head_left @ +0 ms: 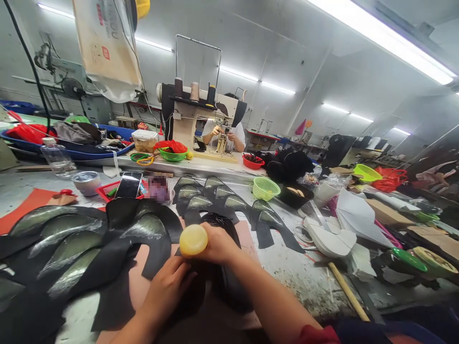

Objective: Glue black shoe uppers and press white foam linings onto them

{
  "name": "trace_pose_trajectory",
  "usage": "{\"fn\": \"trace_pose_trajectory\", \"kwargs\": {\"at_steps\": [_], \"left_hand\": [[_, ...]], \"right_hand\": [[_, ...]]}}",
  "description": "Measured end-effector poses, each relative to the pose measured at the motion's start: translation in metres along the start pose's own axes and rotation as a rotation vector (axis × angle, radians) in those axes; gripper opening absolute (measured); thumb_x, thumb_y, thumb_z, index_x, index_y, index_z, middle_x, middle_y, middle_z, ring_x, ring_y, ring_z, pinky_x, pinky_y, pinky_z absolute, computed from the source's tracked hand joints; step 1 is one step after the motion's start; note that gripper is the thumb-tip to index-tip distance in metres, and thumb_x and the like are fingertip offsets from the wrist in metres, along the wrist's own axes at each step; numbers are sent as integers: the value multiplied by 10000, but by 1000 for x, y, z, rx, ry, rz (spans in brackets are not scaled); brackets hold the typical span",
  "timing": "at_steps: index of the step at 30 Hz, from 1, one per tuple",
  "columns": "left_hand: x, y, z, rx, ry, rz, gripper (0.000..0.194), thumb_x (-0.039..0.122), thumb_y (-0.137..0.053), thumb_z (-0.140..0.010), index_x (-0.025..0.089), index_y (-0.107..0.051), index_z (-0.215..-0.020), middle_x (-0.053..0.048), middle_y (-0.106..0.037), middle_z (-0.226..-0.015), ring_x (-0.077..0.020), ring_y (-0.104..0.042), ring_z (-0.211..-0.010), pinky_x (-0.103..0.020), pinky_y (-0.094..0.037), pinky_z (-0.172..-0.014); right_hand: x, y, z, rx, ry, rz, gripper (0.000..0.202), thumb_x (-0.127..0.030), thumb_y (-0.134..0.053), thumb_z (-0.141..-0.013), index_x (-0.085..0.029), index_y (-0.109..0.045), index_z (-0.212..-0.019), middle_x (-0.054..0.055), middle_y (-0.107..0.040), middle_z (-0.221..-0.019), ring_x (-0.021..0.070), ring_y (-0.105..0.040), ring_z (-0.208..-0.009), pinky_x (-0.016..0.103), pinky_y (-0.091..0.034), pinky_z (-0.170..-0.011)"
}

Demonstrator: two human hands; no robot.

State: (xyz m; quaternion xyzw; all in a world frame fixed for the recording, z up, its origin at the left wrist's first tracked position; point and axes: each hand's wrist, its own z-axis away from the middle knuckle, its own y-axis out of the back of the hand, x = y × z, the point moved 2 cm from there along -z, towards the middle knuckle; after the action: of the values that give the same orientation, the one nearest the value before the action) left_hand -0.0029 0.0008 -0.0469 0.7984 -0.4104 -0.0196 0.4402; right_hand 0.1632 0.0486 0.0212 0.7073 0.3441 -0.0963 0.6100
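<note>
My right hand (218, 242) is wrapped round a pale yellow squeeze bottle (193, 240), its rounded end facing me and its other end hidden. Just left of and below it, my left hand (168, 283) has its fingers bent over a dark piece (191, 294), the thumb side out of sight. Under and beyond my hands lies black curved material (220, 222). Flat black cut pieces with shiny, wet-looking patches (73, 243) overlap at the left. More of these black pieces (193, 196) lie in a row farther back.
A sewing machine (190, 117) stands opposite, with a person (236, 136) working behind it. A red basket (107, 191) holds a phone (129, 185). To the right are a green basket (265, 188), white pieces (328, 236) and a wooden handle (347, 291). A bag (109, 48) hangs overhead.
</note>
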Motion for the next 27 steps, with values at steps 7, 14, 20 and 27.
{"fn": "trace_pose_trajectory", "kwargs": {"at_steps": [7, 14, 20, 27], "left_hand": [[0, -2, -6, -100, 80, -10, 303, 375, -397, -863, 203, -560, -674, -35, -595, -746, -187, -580, -715, -298, -478, -631], [0, -3, -15, -168, 153, -41, 323, 428, -411, -841, 211, -495, -617, -24, -557, -685, -206, -538, -686, -324, -447, -619], [-7, -7, -15, -100, 221, 15, 255, 457, -473, -799, 208, -525, -779, -42, -589, -789, -238, -561, -774, -361, -469, -683], [-22, -17, -13, -109, 312, -14, 398, 445, -557, -724, 192, -545, -1031, -63, -605, -961, -261, -575, -911, -383, -469, -795]], "right_hand": [[19, 18, 15, 134, -106, -1, 417, -401, -700, -608, -215, -490, -916, 45, -659, -803, 226, -622, -704, 263, -412, -563], [36, 27, 24, 291, -173, 8, 408, -406, -663, -631, -197, -490, -936, 55, -647, -787, 228, -611, -704, 288, -423, -606], [43, 31, 27, 215, -101, -22, 422, -410, -675, -610, -201, -508, -936, 44, -646, -795, 220, -608, -707, 285, -426, -616], [47, 37, 31, 129, -34, -91, 441, -401, -705, -588, -207, -524, -940, 36, -642, -836, 207, -605, -737, 275, -439, -625]]}}
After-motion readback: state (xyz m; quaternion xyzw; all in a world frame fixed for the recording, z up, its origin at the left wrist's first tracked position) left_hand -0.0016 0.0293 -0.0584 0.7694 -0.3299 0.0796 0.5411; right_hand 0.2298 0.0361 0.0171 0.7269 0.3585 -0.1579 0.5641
